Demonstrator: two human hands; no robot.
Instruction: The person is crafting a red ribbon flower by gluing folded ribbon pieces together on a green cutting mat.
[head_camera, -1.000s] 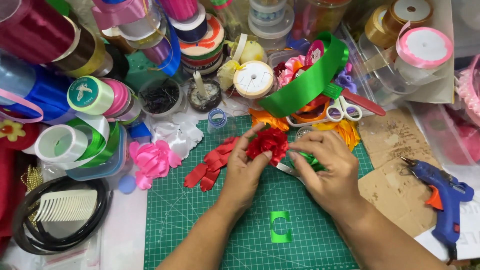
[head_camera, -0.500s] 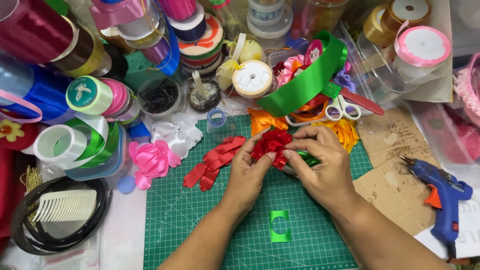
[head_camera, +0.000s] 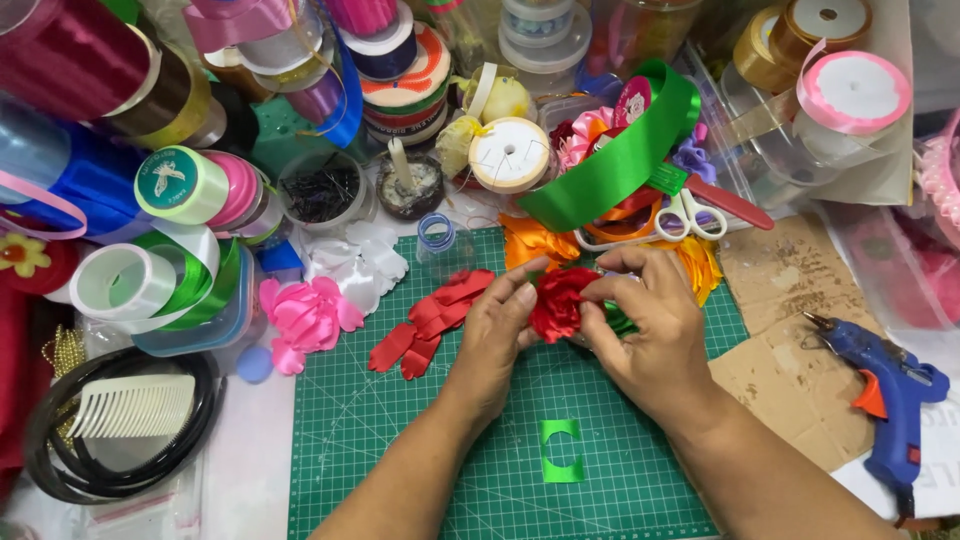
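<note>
Craft counter (head_camera: 250, 480), crowded; green gridded cutting mat (head_camera: 450, 450) at centre. Head view: left hand (head_camera: 497, 335) and right hand (head_camera: 655, 340), each grip pinching a red ribbon flower (head_camera: 556, 303) held between them over the mat's upper middle. Loose red petals (head_camera: 425, 320) just left; small green ribbon piece (head_camera: 561, 450) below, on open mat. Ribbon spools with round labels (head_camera: 180, 185) line the far and left edges. Blue glue gun (head_camera: 885, 390) on cardboard at right edge; scissors (head_camera: 690, 210) beyond the hands.
</note>
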